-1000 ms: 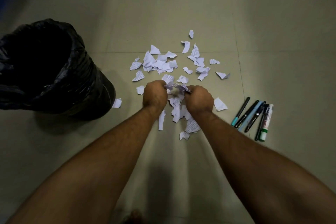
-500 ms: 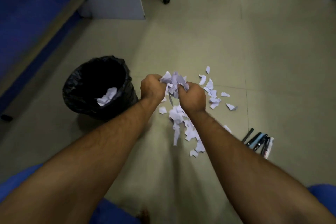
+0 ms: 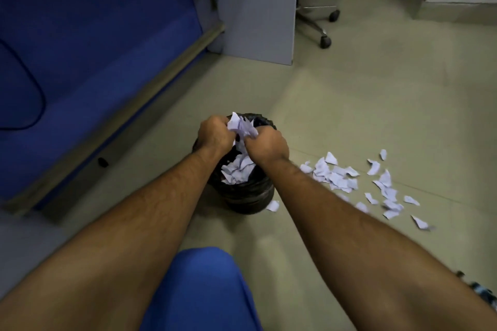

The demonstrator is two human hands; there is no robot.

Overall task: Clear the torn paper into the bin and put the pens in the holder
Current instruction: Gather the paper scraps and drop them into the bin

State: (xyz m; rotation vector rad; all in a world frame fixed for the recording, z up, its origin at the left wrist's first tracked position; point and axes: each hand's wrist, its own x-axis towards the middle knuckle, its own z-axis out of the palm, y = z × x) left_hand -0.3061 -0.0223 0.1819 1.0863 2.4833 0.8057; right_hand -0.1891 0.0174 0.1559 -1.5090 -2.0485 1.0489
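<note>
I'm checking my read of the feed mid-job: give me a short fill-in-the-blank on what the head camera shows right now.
1. Both hands, the left hand and right hand, clutch a bunch of torn paper above the ____.
2. The bin is lined with a ____ bag.
3. The paper scraps left on the floor lie to the bin's ____.

Missing words: bin; black; right

Single head-worn view looks steeply down over floor (image 3: pixel 349 115).

Bare forearms, no sleeves in view, blue trouser leg (image 3: pixel 199 290)
</note>
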